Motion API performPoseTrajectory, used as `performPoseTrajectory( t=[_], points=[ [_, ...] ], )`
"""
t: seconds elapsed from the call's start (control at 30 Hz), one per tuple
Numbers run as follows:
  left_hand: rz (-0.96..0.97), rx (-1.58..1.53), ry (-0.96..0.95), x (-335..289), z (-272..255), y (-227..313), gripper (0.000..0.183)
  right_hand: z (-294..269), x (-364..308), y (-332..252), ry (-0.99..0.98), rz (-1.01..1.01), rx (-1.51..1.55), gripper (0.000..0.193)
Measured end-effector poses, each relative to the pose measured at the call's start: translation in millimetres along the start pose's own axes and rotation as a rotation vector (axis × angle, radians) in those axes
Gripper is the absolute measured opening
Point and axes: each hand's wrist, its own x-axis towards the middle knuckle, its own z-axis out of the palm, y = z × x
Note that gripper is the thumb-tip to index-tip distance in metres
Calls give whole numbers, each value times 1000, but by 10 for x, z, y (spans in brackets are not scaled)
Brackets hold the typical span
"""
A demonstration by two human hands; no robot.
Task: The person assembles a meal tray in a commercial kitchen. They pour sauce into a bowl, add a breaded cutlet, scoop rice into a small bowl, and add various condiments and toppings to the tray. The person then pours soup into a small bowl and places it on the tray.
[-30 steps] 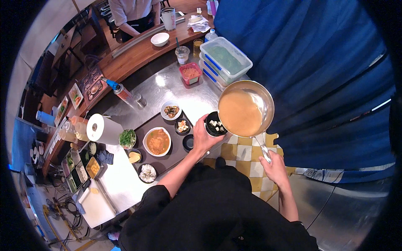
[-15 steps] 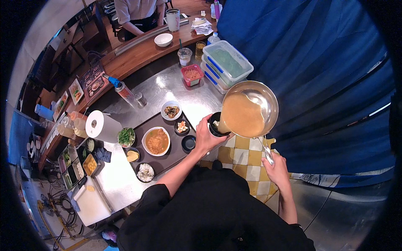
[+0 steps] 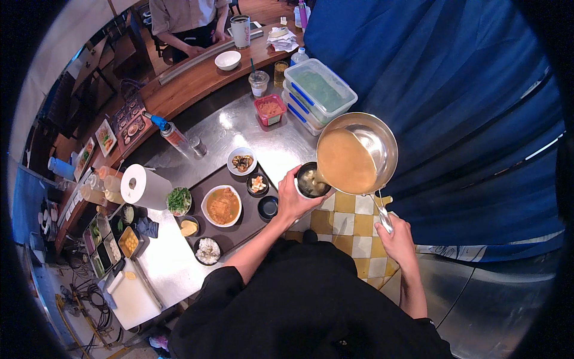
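My left hand (image 3: 294, 197) is wrapped round a small black bowl (image 3: 312, 182) with broth and pale pieces in it. Its closed fingers hold the bowl just right of the dark tray (image 3: 248, 218). My right hand (image 3: 395, 237) grips the handle of a metal saucepan (image 3: 387, 143) partly filled with light brown soup (image 3: 345, 161). The pan is tilted toward the bowl, its rim beside the bowl's right edge. On the tray stand a white bowl of orange-brown food in broth (image 3: 222, 206), a rice bowl (image 3: 208, 251), a small black dish (image 3: 268, 207) and several side dishes.
Stacked lidded containers (image 3: 320, 90) stand beyond the pan, near a red tub (image 3: 270, 110). A blue curtain (image 3: 454, 119) hangs at the right. A blow torch (image 3: 173, 136) and a paper roll (image 3: 145, 186) stand left. A person (image 3: 188, 27) is behind the wooden counter (image 3: 179, 90).
Broth and pale pieces now show in the black bowl, where a stream of soup was running in before. The saucepan is tilted a little less. Both hands keep their holds.
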Motion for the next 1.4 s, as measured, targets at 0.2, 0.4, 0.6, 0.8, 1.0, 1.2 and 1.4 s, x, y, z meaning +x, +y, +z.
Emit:
performPoseTrajectory(
  t=[0.2,0.4,0.6,0.8,1.0,1.2,1.4],
  points=[
    [-20,-35,-15,15,-12,53,93,-7,5,44,37,-33,-15,28],
    [-30,-42,-18,-5,-32,-3,94,-8,17,17,18,-5,1,29],
    [-26,-30,-26,-2,-21,-2,93,-40,-3,-48,7,10,6,28],
    [-24,-36,-19,-3,-5,-8,94,-48,-11,-54,9,8,3,27],
    [-37,-22,-30,12,5,8,95,-60,-11,-58,16,17,-1,27],
    [-69,-33,-42,5,11,36,95,-45,-8,-2,45,-27,7,27],
    [-79,-60,-47,21,10,100,95,-44,-7,-1,36,-15,10,26]
  ],
)
